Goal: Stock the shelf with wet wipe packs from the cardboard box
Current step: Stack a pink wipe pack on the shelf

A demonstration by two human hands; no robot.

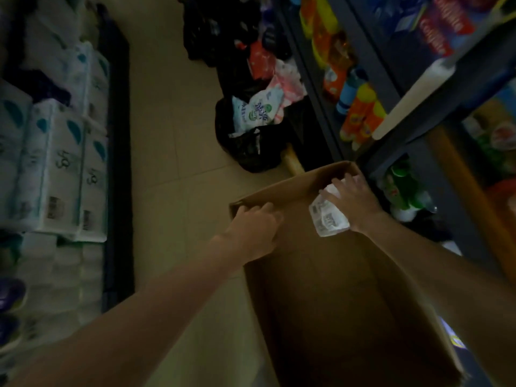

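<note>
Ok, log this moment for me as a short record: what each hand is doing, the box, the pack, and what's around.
left hand: fingers curled over the far-left rim of the cardboard box
right hand: grips a white wet wipe pack at the box's far-right corner
box interior: dark; no other packs visible
shelf on the right: already holds colourful bottles and packs
black bags: on the floor beyond the box, with wipe packs showing
left side: stacked tissue packs

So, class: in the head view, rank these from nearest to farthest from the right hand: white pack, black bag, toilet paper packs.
1. White pack: under the right hand, at the box's right side.
2. Black bag: on the floor beyond the box.
3. Toilet paper packs: far left, across the aisle.
</note>
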